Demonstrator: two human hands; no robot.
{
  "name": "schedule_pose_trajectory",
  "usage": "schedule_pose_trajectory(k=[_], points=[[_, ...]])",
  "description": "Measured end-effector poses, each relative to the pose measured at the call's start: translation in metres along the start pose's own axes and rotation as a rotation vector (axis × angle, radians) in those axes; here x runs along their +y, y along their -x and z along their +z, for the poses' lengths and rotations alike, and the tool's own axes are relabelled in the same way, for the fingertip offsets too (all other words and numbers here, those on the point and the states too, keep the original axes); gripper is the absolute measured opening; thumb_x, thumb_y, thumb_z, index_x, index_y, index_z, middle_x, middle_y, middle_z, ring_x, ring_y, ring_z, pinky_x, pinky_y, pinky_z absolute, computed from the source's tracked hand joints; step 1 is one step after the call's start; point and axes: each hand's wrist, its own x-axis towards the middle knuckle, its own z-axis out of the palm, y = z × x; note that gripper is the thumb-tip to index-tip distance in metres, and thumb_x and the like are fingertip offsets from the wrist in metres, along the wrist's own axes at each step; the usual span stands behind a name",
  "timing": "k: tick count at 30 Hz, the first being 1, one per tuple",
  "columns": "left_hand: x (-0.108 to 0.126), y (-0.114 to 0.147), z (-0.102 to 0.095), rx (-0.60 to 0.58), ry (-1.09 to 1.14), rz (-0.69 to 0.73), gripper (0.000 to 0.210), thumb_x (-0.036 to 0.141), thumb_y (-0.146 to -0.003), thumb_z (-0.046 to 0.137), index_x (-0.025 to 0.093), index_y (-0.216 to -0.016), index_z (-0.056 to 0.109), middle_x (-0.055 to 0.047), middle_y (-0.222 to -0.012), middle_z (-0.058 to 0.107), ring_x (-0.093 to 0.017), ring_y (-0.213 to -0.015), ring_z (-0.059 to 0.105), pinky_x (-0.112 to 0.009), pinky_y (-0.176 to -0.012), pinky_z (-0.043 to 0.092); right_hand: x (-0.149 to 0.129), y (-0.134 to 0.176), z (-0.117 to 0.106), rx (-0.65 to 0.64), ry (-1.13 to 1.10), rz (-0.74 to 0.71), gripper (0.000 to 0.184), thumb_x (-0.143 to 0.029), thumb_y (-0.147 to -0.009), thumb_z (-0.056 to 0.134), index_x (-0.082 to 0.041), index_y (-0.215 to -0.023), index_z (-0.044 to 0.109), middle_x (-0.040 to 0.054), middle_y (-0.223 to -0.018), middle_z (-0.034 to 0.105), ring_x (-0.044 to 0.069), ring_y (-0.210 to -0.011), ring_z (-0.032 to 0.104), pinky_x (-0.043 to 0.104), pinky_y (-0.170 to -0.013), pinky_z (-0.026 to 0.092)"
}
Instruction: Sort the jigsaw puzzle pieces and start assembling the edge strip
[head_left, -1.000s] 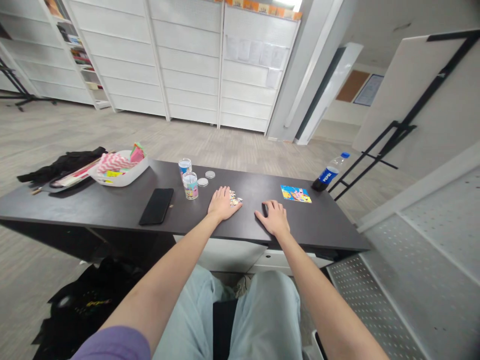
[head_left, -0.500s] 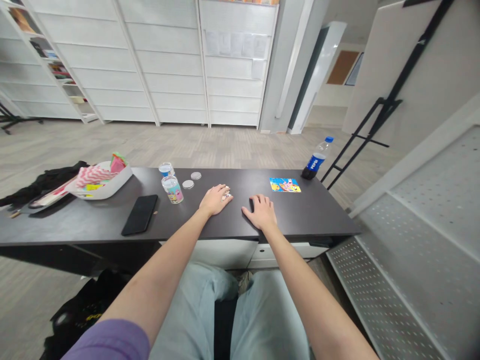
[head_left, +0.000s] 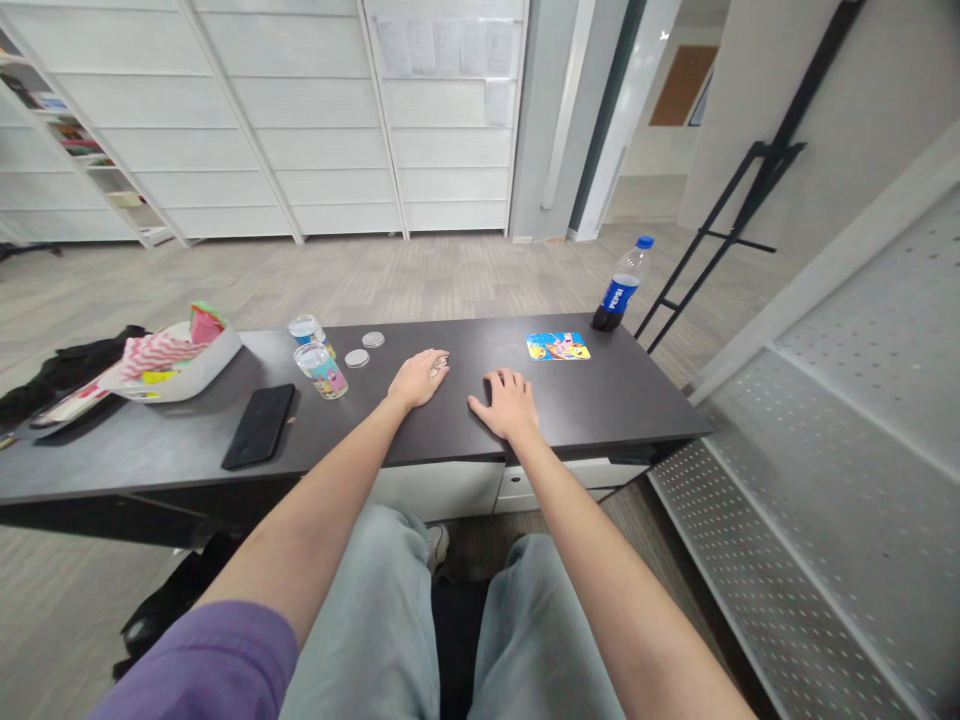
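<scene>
My left hand (head_left: 417, 380) rests on the dark tabletop with its fingers curled around a small cluster of pale pieces (head_left: 439, 366). Most of that cluster is hidden under the palm and fingers. To its right, my right hand (head_left: 511, 404) lies palm down on the table, fingers apart and holding nothing. Left of my left hand stand a clear printed canister (head_left: 322, 372) and a second printed canister (head_left: 311, 332) behind it. Two round silvery lids, a nearer lid (head_left: 357, 358) and a farther lid (head_left: 373, 340), lie beside them. A colourful cartoon picture card (head_left: 559, 346) lies beyond my right hand.
A Pepsi bottle (head_left: 621, 290) stands at the table's far right corner. Toward the left are a black phone (head_left: 259, 426) and a white basket (head_left: 196, 384) with cloth items. A perforated grey panel (head_left: 817, 420) borders the right side; black fabric (head_left: 67, 375) lies at far left.
The whole view has shifted, so the table and its items appear farther left and slightly higher. Both hands remain in nearly the same places on the table.
</scene>
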Motion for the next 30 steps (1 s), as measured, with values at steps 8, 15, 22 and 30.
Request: schedule_pose_trajectory(k=[8,15,22,30], points=[[-0.006,-0.018,0.006,0.046,0.103,0.032,0.037,0.037,-0.114,0.072,0.027,-0.145,0.090,-0.016,-0.163,0.088,-0.042,-0.163,0.078,-0.065,-0.152,0.059,0.007,-0.001,0.006,0.009,-0.046,-0.016,0.043,-0.058,-0.120,0.077,-0.038,-0.158,0.086,0.0213,-0.179,0.074,0.055,-0.165,0.067,0.076,-0.138,0.055],[-0.026,-0.051,0.017,0.038,0.144,0.098,0.026,0.034,-0.113,0.074,0.026,-0.134,0.087,-0.015,-0.157,0.087,-0.036,-0.154,0.078,-0.060,-0.147,0.062,0.028,-0.049,0.019,0.052,-0.230,-0.042,0.027,-0.050,-0.116,0.084,-0.035,-0.139,0.089,0.0231,-0.160,0.082,0.056,-0.152,0.073,0.080,-0.133,0.056],[-0.053,-0.078,0.030,0.041,0.197,0.225,0.048,0.035,-0.104,0.088,0.023,-0.150,0.083,-0.016,-0.161,0.084,-0.038,-0.157,0.077,-0.060,-0.149,0.059,0.022,-0.179,0.048,0.064,-0.475,-0.169,0.009,-0.031,-0.119,0.075,-0.027,-0.122,0.083,0.0110,-0.132,0.088,0.031,-0.112,0.080,0.048,-0.111,0.067],[-0.095,-0.078,0.025,0.195,0.252,0.259,0.041,0.030,-0.115,0.071,0.021,-0.152,0.085,-0.014,-0.159,0.085,-0.032,-0.153,0.079,-0.052,-0.140,0.064,0.047,-0.208,0.069,0.026,-0.444,-0.323,0.020,-0.030,-0.107,0.090,-0.026,-0.127,0.091,0.0092,-0.127,0.081,0.025,-0.090,0.065,0.048,-0.102,0.064]])
